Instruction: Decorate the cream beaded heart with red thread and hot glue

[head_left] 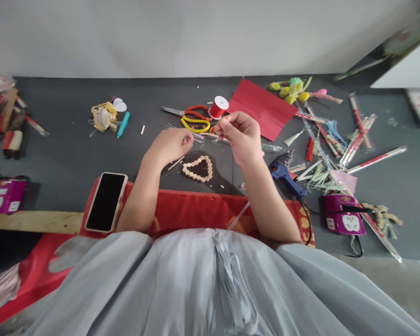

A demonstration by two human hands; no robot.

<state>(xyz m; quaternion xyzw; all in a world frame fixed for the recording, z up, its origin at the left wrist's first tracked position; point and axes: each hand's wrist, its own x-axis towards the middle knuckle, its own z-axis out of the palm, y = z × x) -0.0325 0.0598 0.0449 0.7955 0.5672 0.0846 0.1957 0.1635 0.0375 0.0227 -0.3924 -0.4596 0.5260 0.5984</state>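
Note:
Above the dark table, my right hand [242,139] is raised with thumb and forefinger pinched together. Whatever is between those fingertips is too small to make out. My left hand [171,145] is closed, its fingers curled and turned away from me, so their grip is hidden. Between my forearms lies a heart-shaped outline of small pale wooden pieces [198,169]. A thin wooden stick [176,163] rests beside it, close under my left hand. Just beyond my hands are orange-handled scissors [174,111], a yellow-handled tool [195,123] and a spool of red thread [219,108].
Red paper [262,107] lies behind my right hand. A blue glue gun [287,173] with a cord sits to the right, near wrapped sticks, tassels and a purple power socket [343,214]. At left are a phone [106,201], yellow yarn [105,116] and a teal tube [123,124].

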